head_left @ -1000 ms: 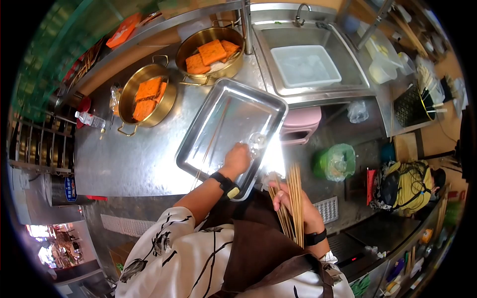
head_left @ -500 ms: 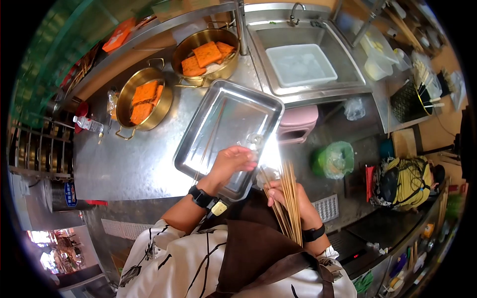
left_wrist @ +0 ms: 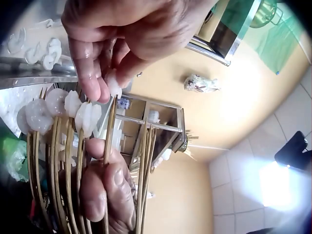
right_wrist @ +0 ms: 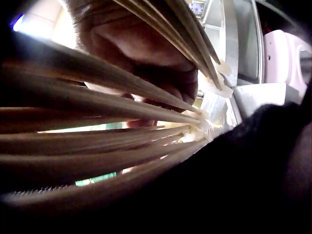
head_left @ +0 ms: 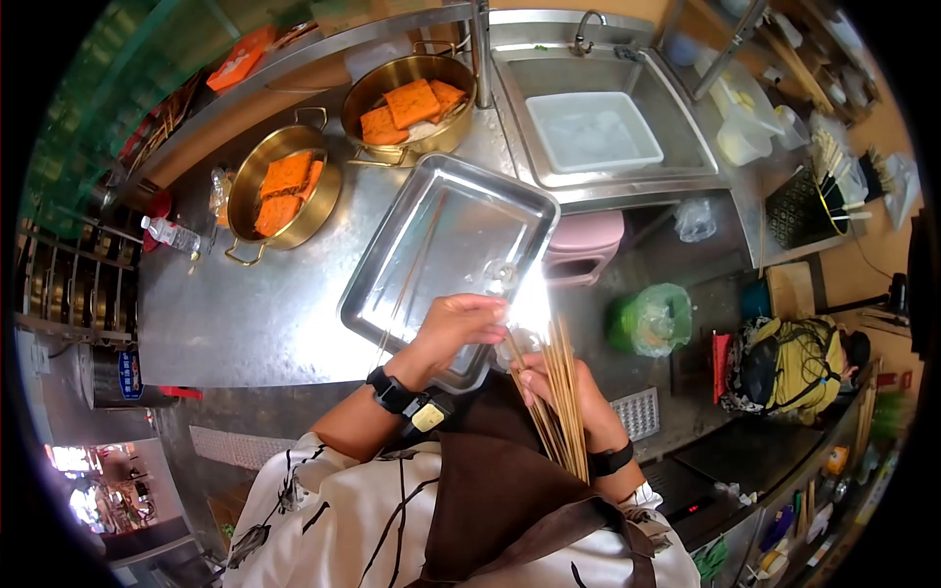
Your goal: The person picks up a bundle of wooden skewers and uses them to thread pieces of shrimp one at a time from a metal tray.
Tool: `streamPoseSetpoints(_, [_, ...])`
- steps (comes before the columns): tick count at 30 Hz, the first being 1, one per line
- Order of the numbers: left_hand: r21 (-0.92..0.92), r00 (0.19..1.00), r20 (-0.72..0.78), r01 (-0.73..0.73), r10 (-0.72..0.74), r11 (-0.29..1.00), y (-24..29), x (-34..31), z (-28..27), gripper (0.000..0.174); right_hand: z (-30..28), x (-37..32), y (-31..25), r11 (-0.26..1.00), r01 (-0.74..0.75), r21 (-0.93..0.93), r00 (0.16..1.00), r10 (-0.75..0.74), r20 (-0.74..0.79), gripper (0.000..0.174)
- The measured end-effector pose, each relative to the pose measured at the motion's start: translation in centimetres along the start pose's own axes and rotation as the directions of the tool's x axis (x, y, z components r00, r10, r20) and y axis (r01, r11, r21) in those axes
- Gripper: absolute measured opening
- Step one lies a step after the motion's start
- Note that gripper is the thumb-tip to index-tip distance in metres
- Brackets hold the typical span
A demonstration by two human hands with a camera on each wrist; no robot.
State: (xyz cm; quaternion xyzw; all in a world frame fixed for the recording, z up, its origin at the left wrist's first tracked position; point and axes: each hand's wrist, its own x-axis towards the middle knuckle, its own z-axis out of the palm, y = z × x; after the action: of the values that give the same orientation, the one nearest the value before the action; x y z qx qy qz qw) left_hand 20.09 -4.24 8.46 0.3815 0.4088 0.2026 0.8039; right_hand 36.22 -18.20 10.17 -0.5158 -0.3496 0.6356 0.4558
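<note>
My left hand [head_left: 453, 331] pinches a small translucent white food piece [left_wrist: 113, 84] in its fingertips. That piece sits right at the tip of one bamboo skewer [left_wrist: 110, 129]. My right hand [head_left: 580, 397] grips a fanned bundle of bamboo skewers [head_left: 561, 407] and pinches the single one between thumb and finger. Several other skewers carry similar whitish pieces [left_wrist: 88, 118] at their tips. The metal tray [head_left: 377, 294] lies under and beyond the left hand, with a few more white pieces [head_left: 500, 276] and thin sticks inside. In the right wrist view, skewers cover much of the right hand [right_wrist: 141, 48].
Two brass pans [head_left: 328, 211] with orange slabs stand on the steel counter [head_left: 216, 323]. At the back right, a white tub [head_left: 595, 132] sits in the sink [head_left: 676, 127]. A pink stool [head_left: 585, 245] and a green-lined bin [head_left: 652, 318] are on the right.
From inside the tray, my left hand has risen and moved toward the skewers with the white piece. The right hand has shifted slightly left toward it, still gripping the bundle.
</note>
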Motion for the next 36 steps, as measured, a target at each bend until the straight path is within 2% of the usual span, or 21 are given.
streamPoseSetpoints(13, [0.054, 1.0, -0.017, 0.007, -0.006, 0.999, 0.2, -0.3, 0.5, 0.016, 0.4, -0.5, 0.4, 0.999, 0.032, -0.016, 0.999, -0.032, -0.033, 0.015])
streamPoseSetpoints(19, [0.043, 0.999, 0.005, -0.035, 0.035, 0.998, -0.2, -0.4, 0.4, 0.015, 0.3, -0.6, 0.0, 0.999, 0.034, -0.022, 0.999, -0.034, -0.009, 0.014])
streamPoseSetpoints(22, [0.099, 0.997, 0.04, -0.066, 0.063, 0.993, -0.3, -0.5, 0.5, 0.015, 0.5, -0.7, 0.2, 0.999, 0.048, 0.005, 0.998, -0.048, -0.027, 0.014])
streamPoseSetpoints(28, [0.157, 0.998, 0.062, -0.019, 0.01, 0.987, 0.3, -1.4, 1.2, 0.015, 0.4, -0.7, 0.3, 0.997, 0.08, 0.006, 0.997, -0.08, -0.023, 0.014])
streamPoseSetpoints(31, [0.105, 0.999, 0.044, -0.012, 0.007, 0.994, 0.3, -1.9, 1.8, 0.015, 0.4, -0.8, 0.3, 0.997, 0.082, -0.004, 0.996, -0.082, -0.039, 0.013])
streamPoseSetpoints(33, [-0.144, 0.998, -0.023, 0.053, -0.057, 0.988, 0.0, -2.3, 2.2, 0.017, 0.4, -0.9, 0.3, 0.996, 0.089, 0.0, 0.994, -0.089, -0.058, 0.013])
streamPoseSetpoints(36, [-0.152, 0.999, -0.012, 0.033, -0.035, 0.988, -0.3, -2.7, 2.4, 0.019, 0.3, -0.9, 0.3, 0.995, 0.093, -0.024, 0.994, -0.094, -0.056, 0.012])
